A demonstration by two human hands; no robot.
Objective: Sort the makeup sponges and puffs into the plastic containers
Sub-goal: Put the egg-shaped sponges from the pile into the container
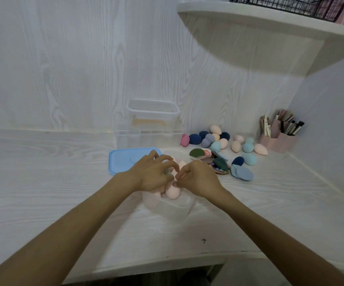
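Observation:
A clear plastic container [168,209] stands on the white desk in front of me with several pink sponges [172,191] inside. Both hands are over it. My left hand [154,173] has curled fingers that reach in among the sponges, a greenish piece showing under them. My right hand [197,178] pinches at a pink sponge at the container's middle. To the right lie loose sponges [216,139] in pink, dark blue and light blue, and a heap of flat puffs [218,163]. A blue puff [242,173] lies beside that heap.
A blue lid [123,159] lies flat left of the container. Behind it stand stacked clear containers [152,118] against the wall. Pink holders with brushes [280,133] occupy the right corner. A shelf [270,23] with a black wire basket hangs overhead.

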